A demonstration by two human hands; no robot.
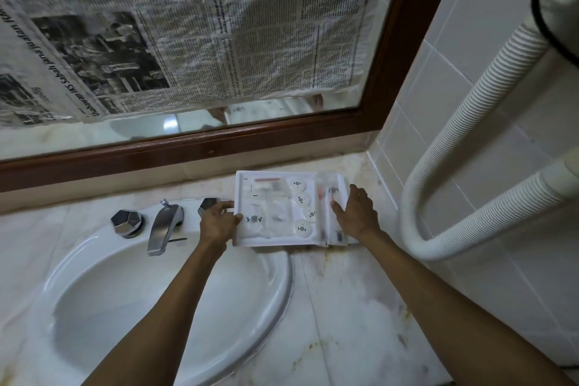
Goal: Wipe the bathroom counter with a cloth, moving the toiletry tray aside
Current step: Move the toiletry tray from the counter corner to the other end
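A white toiletry tray (242,185) rests on the marble counter (354,307), at the back right of the sink, below the mirror. It carries several round white caps with dark emblems and clear plastic packets. My left hand (219,222) grips the tray's left edge, thumb over the rim. My right hand (355,213) holds the tray's right edge, fingers laid on the packets there. The tray's front left corner overhangs the sink rim. No cloth is in view.
A white sink (169,298) fills the left, with a chrome faucet (163,229) and two faceted knobs (127,222). A wood-framed mirror (394,41) covered with newspaper stands behind. A white corrugated hose (463,141) loops along the tiled right wall. The counter is stained yellowish near the tray.
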